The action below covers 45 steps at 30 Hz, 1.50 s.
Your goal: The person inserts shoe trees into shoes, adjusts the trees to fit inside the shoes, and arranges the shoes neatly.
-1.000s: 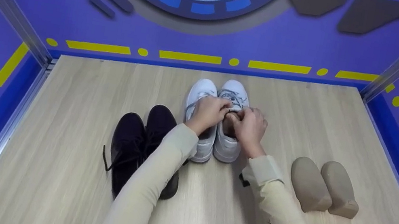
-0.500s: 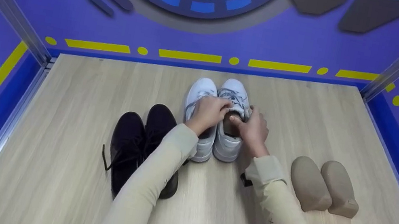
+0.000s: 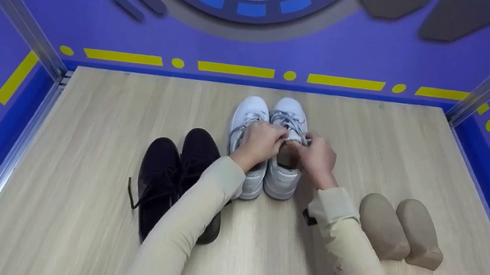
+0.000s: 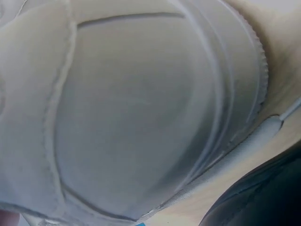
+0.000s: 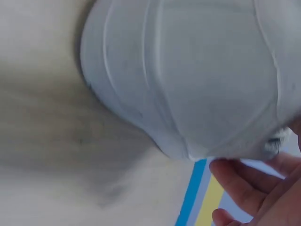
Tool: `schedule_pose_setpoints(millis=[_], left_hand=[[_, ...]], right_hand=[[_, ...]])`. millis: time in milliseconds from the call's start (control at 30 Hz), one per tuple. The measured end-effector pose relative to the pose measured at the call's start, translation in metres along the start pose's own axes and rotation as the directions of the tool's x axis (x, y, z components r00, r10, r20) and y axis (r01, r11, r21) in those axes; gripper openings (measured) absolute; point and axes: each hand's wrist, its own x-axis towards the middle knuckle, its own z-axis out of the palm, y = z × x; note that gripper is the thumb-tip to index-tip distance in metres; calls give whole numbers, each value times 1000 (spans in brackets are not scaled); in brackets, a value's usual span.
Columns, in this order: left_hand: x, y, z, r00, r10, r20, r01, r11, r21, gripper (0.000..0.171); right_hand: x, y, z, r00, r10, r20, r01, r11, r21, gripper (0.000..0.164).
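Two white sneakers stand side by side at the middle back of the floor board, toes toward the wall. At the opening of the right white sneaker [image 3: 281, 184], my left hand [image 3: 258, 142] pinches the left edge near the tongue, reaching over the left white sneaker [image 3: 249, 108]. Across from it, my right hand [image 3: 319, 158] pinches the right edge with thumb and finger. Grey laces [image 3: 285, 117] cross the shoe ahead of both hands. The right wrist view shows curled fingers [image 5: 240, 188] beside the white upper. A white heel fills the left wrist view, hiding most of that hand.
Black lace-up shoes [image 3: 161, 168] sit to the left, partly under my left forearm. Beige shoe-shaped pieces [image 3: 383, 227] lie to the right, near my right sleeve. Purple-blue wall panels [image 3: 240, 48] enclose the wood-grain board [image 3: 90, 130] at the back and sides.
My right hand loosened at the sneaker's opening, shifted slightly right, and now pinches its right edge. The left hand stays at the tongue. The shoes have not moved on the board.
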Motion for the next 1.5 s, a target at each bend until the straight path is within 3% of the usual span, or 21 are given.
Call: schedule_pose_setpoints(millis=[200,467,567,867,1033,1133,1267,1367,1500], left_hand=[[-1,2,1,1000,9,-15,-9,1000,19,8],[-2,3,3,999,38,-36,-36,998,42,6],[-2,5,2,999,39,-32,-37,997,62,8],[-4,4,4,995,65,-77,-60,996,73,7],[-6,1,2,995,74,-67,-74,997,5,3],[-10,-1,-1,996,80,-32,-82,994,-71,8],[-16,-3,-5,994,100,36,-95,988,-123,25],[-21,-5,-8,991,108,82,-97,988,-121,36],[-26,-6,-14,985,100,140,-86,991,-104,44]], right_hand=[[3,5,-5,984,-179,0,177,974,-138,30],[4,9,-9,909,-415,44,396,824,-407,22],[4,9,-9,894,-446,46,420,797,-433,19],[4,12,-7,892,-452,27,421,806,-416,14],[1,16,-7,881,-471,37,450,811,-374,15],[-3,20,-9,883,-468,42,456,832,-315,19],[-8,29,-12,888,-458,42,454,857,-246,36],[-12,35,-14,878,-479,30,473,852,-224,45],[-17,43,-19,867,-498,17,488,841,-235,46]])
